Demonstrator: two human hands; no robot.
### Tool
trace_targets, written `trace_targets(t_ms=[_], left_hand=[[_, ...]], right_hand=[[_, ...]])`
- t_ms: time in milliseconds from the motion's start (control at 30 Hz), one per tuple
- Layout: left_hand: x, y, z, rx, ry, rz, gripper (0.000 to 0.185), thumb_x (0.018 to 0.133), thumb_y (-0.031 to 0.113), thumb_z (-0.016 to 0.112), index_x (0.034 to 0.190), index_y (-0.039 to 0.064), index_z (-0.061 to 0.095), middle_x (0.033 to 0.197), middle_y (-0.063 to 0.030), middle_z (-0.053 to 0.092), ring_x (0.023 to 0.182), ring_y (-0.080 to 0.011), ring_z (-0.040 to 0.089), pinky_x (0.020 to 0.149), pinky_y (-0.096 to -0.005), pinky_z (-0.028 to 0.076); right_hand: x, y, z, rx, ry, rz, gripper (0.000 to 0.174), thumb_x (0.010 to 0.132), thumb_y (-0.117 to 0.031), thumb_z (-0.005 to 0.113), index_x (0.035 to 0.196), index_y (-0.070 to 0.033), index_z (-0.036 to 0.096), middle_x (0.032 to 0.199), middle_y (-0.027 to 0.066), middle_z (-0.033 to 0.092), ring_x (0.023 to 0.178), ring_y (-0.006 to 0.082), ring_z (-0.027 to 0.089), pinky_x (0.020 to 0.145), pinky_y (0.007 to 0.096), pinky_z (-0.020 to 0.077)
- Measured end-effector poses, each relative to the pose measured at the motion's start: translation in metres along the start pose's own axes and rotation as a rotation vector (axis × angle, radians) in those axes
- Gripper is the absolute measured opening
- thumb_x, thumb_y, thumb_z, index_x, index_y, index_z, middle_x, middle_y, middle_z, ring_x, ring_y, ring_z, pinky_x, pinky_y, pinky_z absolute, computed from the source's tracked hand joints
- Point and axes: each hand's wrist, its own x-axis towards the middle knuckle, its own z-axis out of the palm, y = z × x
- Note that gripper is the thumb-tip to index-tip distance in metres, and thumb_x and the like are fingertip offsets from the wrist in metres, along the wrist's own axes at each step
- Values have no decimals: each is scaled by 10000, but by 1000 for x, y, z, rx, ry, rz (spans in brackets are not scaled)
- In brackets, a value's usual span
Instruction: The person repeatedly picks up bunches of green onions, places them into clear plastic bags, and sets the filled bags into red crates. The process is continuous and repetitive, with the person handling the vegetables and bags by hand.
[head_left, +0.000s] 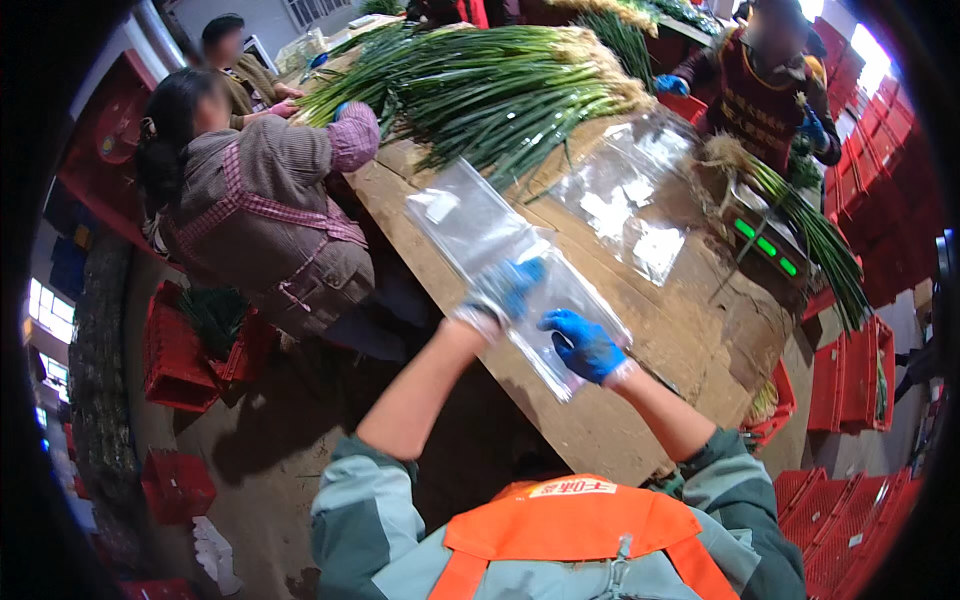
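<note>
My left hand (504, 291), in a blue glove that looks whitish over its back, is over a stack of clear plastic bags (469, 217) on the table. Motion blurs it, and whether its fingers grip the film is unclear. In a blue glove too, my right hand (589, 346) sits over the nearer end of the bags, fingers curved and thumb apart, with nothing visible between them. More loose clear bags (622, 199) lie beyond, toward the scale. A large pile of green onions (502, 82) covers the far part of the table.
A weighing scale (765, 244) with green digits carries a bundle of green onions (795, 202) at the right. Across from it stands a co-worker (765, 105); another in a checked apron (255, 202) is at the left. Red crates (180, 352) stand on the floor. The table's edge (517, 390) runs diagonally before me.
</note>
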Motion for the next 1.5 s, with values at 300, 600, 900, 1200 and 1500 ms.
trace_targets(t_ms=[300,600,900,1200,1500], left_hand=[[-105,85,-107,-25,63,-35,400,726,49,563,1118,-22,601,1128,-124,603,837,-265,586,654,-336,494],[-239,141,-179,161,362,-422,255,692,6,656,945,14,692,971,-120,690,714,-226,617,651,-308,496],[-261,197,-153,481,615,-472,142,761,32,633,889,16,692,916,-122,683,787,-232,644,676,-317,513],[-242,238,-118,192,-8,-577,155,735,-8,566,829,28,683,864,-154,665,805,-311,643,694,-370,517],[-228,291,-15,-33,-104,-623,247,718,10,531,871,89,708,862,-125,688,801,-335,650,723,-407,531]], right_hand=[[212,74,88,-427,-253,7,732,816,-171,556,1463,-53,234,1419,236,378,1318,361,381,1067,376,356],[276,115,114,-597,-599,155,553,693,-284,688,1173,-26,595,1310,183,524,1229,268,507,1039,350,404],[66,18,49,70,-207,192,697,844,-303,606,1443,-82,327,1462,199,352,1306,358,402,1081,407,337],[-234,-6,-64,-18,-447,359,527,900,-405,560,1346,-135,483,1271,164,562,1140,347,553,979,403,431],[-152,143,-161,341,266,478,205,888,-212,616,1032,-94,702,846,91,703,758,180,665,713,306,517]])
